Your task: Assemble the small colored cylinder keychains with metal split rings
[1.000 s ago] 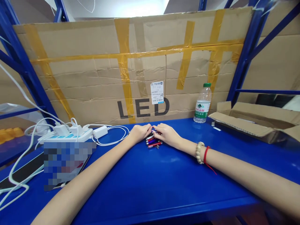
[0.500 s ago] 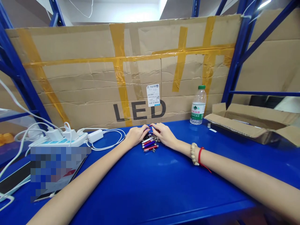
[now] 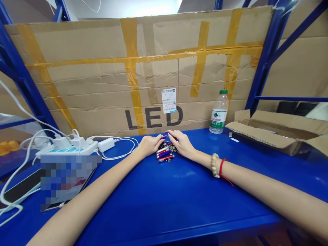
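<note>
My left hand (image 3: 151,144) is closed, thumb and fingers pinching one end of a small purple metal tube (image 3: 164,137) that looks like a mini flashlight. On its other end my right hand (image 3: 182,142) is closed too; the fingertips of both hands nearly meet, so much of the tube is hidden. Just below them on the blue tabletop lie several similar tubes: a red mini flashlight (image 3: 166,158) in front, with purple, silver and dark ones behind. Small round silver pieces, like button cells (image 3: 174,149), are heaped by my right hand.
A power strip (image 3: 88,149) with white chargers and cables stands at left, beside a tablet (image 3: 69,184) with a blurred screen. Toward the right are a water bottle (image 3: 219,112) and an open cardboard box (image 3: 261,136). A large carton (image 3: 102,92) walls off the back.
My fingers have lifted slightly and parted a little, showing more of the purple tube between them. The view has shifted slightly; the tubes on the table lie as before.
</note>
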Demonstrator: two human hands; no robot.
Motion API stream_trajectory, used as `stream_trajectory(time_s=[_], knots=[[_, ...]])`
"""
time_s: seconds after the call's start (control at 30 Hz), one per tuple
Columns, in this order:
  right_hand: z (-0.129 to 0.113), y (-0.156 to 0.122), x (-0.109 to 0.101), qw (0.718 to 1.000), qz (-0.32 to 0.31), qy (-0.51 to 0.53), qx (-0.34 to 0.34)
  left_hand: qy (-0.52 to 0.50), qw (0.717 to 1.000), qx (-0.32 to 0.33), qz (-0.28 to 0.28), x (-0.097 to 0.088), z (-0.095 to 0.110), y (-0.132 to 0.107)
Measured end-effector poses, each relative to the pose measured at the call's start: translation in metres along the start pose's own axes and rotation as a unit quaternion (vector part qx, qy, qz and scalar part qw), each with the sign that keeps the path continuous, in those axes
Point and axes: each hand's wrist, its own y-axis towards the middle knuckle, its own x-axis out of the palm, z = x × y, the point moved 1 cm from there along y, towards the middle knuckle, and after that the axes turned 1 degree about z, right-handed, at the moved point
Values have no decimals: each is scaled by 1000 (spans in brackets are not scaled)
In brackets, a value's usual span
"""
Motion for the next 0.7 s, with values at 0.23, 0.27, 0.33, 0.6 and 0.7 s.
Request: stream_trajectory(time_s=[0.23,0.27,0.33,0.6,0.7], knots=[[1,0,1,1000,-4,1,2,29,999,34,31,0,1,1],[1,0,1,1000,-2,1,1,29,998,37,34,0,1,1],[0,0,0,1000,-1,-1,-2,25,998,40,38,0,1,1],[-14,1,-5,1000,16,6,-16,-20,998,31,55,-2,-1,-3],[-17,0,-5,1000,21,14,-12,-29,997,30,60,-4,0,-3]])
